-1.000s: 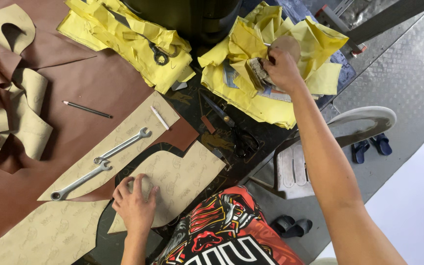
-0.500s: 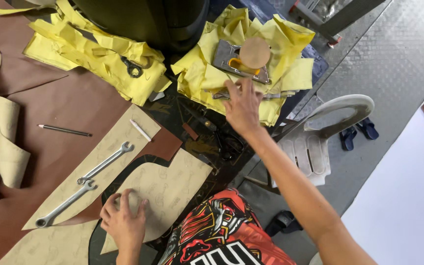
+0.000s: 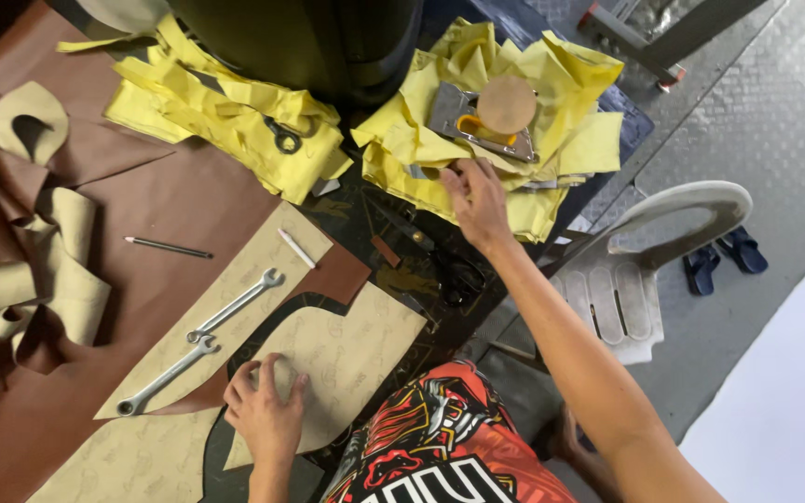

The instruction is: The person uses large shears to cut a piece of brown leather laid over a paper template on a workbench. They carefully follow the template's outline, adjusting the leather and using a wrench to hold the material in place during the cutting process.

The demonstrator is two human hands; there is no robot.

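1. Left hand [image 3: 267, 414] lies flat, fingers spread, pinning the tan pattern piece [image 3: 337, 363] to the surface [image 3: 188, 200]; no grip closed on anything.
2. Right hand [image 3: 477, 200] is stretched out to the yellow cloth pile [image 3: 552, 158], fingers loose and open, tips at the pile's near edge, holding nothing.
3. On that pile: a metal tool with a yellow handle [image 3: 477, 126], with a round tan disc [image 3: 507, 104] on top.
4. Two wrenches [image 3: 202, 349] lie on the tan sheet just left of the pinned piece; pencil [image 3: 168, 247] further off on the brown leather.
5. To do it well, I'd say: keep the left palm's weight even so the pattern doesn't creep while the right reaches, and lift cloth without tipping the tool off.
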